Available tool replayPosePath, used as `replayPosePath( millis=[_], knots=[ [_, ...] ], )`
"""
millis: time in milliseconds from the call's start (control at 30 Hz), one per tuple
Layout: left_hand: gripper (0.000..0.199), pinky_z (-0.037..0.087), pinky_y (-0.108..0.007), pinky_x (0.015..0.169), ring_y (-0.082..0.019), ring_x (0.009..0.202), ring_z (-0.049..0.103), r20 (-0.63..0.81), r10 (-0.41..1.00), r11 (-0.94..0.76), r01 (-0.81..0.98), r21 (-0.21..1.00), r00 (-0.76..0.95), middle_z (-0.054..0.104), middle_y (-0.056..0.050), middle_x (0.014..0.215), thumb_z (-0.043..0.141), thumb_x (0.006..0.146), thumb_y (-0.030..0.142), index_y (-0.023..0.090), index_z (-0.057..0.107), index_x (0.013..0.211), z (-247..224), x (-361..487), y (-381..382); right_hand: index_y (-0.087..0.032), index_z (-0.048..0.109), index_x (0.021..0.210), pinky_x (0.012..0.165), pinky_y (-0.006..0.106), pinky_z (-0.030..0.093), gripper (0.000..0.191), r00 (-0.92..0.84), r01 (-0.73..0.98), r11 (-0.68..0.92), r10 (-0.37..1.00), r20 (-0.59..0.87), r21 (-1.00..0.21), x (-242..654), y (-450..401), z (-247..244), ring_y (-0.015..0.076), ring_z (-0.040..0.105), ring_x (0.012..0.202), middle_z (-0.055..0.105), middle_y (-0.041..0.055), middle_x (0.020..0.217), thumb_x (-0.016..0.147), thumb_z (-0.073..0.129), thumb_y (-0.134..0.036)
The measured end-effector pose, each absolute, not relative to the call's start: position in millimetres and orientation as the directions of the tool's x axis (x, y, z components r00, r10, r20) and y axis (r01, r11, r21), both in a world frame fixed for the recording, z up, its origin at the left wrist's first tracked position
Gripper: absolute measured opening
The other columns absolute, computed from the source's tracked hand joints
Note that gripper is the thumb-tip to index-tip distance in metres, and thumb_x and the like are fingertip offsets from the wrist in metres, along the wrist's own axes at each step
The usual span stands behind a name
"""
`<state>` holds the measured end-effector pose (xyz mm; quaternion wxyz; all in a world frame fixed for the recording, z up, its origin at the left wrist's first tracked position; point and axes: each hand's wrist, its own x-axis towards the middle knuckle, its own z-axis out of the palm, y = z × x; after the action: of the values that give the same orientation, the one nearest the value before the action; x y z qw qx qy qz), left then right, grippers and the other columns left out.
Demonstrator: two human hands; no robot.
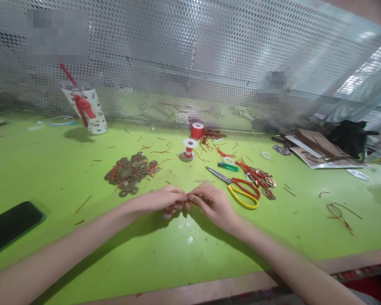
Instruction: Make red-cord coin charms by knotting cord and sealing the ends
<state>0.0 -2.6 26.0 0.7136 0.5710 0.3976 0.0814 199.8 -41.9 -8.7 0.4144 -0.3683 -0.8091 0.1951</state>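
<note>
Over a smooth green table (190,262), the left hand (169,199) and right hand (215,206) meet, fingers pinching thin red cord (193,201), between left-lying round, holed metal coins (127,170) and right-lying plastic-handled scissors (238,187).

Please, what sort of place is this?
Probably a handicraft workplace: a pile of coin-like discs, a spool of red cord and scissors lie on a green table.
</note>
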Motion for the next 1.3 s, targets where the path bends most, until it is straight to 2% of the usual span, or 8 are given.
replayPosePath(
  millis=[100, 167, 267, 433, 633, 767, 1000, 1300],
  knots=[
    [0.023, 0.022, -0.024, 0.045, -0.008, 0.046, 0.024, -0.445, 0.622, 0.345, 0.284, 0.895, 0.645, 0.029, 0.009, 0.056, 0.069, 0.080, 0.039, 0.017, 0.064, 0.076, 23, -1, 1, -0.020, 0.071, 0.091, 0.073, 0.031, 0.051, 0.012, -0.308, 0.455, 0.572, 0.820, 0.482, -0.683, 198, -44, -5, 0.0180, 0.066, 0.077, 0.073, 0.0035, 0.083, 0.098, 0.062, -0.018],
    [0.024, 0.025, -0.025, 0.046, -0.009, 0.047, 0.029, -0.408, 0.683, 0.273, 0.307, 0.912, 0.606, 0.033, 0.008, 0.055, 0.068, 0.082, 0.041, 0.017, 0.065, 0.079, 22, -1, 3, -0.020, 0.070, 0.091, 0.073, 0.032, 0.050, 0.011, -0.267, 0.489, 0.559, 0.827, 0.495, -0.670, 198, -44, -6, 0.0191, 0.066, 0.080, 0.072, 0.0044, 0.085, 0.097, 0.062, -0.019],
    [0.027, 0.029, -0.027, 0.049, -0.013, 0.050, 0.040, -0.321, 0.776, 0.091, 0.407, 0.909, 0.543, 0.045, 0.005, 0.056, 0.062, 0.086, 0.044, 0.017, 0.066, 0.082, 20, -1, 2, -0.019, 0.069, 0.092, 0.074, 0.033, 0.049, 0.010, -0.254, 0.543, 0.557, 0.822, 0.509, -0.628, 199, -44, -8, 0.0206, 0.065, 0.083, 0.071, 0.0060, 0.088, 0.098, 0.061, -0.020],
    [0.026, 0.032, -0.028, 0.058, -0.016, 0.062, 0.049, -0.011, 0.866, -0.279, 0.503, 0.818, 0.500, 0.061, -0.001, 0.070, 0.054, 0.093, 0.038, 0.017, 0.067, 0.085, 18, 1, -7, -0.019, 0.065, 0.090, 0.070, 0.032, 0.047, 0.011, -0.252, 0.571, 0.485, 0.871, 0.421, -0.662, 200, -42, -10, 0.0188, 0.060, 0.075, 0.066, 0.0042, 0.082, 0.098, 0.059, -0.021],
    [0.020, 0.032, -0.026, 0.057, -0.013, 0.056, 0.044, 0.189, 0.824, -0.477, 0.473, 0.741, 0.535, 0.048, 0.005, 0.063, 0.057, 0.096, 0.035, 0.017, 0.065, 0.098, 5, 1, -14, -0.018, 0.063, 0.091, 0.064, 0.029, 0.044, 0.011, -0.195, 0.521, 0.307, 0.951, 0.239, -0.797, 197, -41, -8, 0.0170, 0.057, 0.069, 0.064, 0.0022, 0.078, 0.098, 0.056, -0.023],
    [0.018, 0.034, -0.026, 0.060, -0.012, 0.058, 0.045, 0.289, 0.793, -0.562, 0.461, 0.687, 0.536, 0.050, 0.005, 0.068, 0.059, 0.097, 0.034, 0.017, 0.065, 0.102, -3, 0, -14, -0.018, 0.061, 0.093, 0.065, 0.028, 0.045, 0.012, -0.203, 0.435, 0.270, 0.959, 0.199, -0.859, 196, -40, -7, 0.0158, 0.057, 0.069, 0.063, 0.0014, 0.078, 0.099, 0.054, -0.025],
    [0.019, 0.036, -0.026, 0.062, -0.013, 0.058, 0.047, 0.331, 0.746, -0.639, 0.482, 0.600, 0.577, 0.057, 0.002, 0.070, 0.051, 0.102, 0.030, 0.017, 0.064, 0.106, -2, -3, -13, -0.019, 0.059, 0.097, 0.070, 0.031, 0.050, 0.013, -0.235, 0.354, 0.261, 0.954, 0.185, -0.898, 197, -40, -11, 0.0173, 0.061, 0.077, 0.066, 0.0041, 0.089, 0.101, 0.050, -0.028],
    [0.017, 0.032, -0.024, 0.055, -0.011, 0.052, 0.041, 0.409, 0.672, -0.719, 0.410, 0.561, 0.617, 0.051, 0.005, 0.064, 0.052, 0.099, 0.024, 0.015, 0.064, 0.107, -6, -5, -11, -0.019, 0.059, 0.097, 0.072, 0.031, 0.050, 0.014, -0.230, 0.330, 0.234, 0.959, 0.163, -0.914, 197, -40, -12, 0.0171, 0.060, 0.078, 0.064, 0.0030, 0.088, 0.101, 0.050, -0.030]
  ],
)
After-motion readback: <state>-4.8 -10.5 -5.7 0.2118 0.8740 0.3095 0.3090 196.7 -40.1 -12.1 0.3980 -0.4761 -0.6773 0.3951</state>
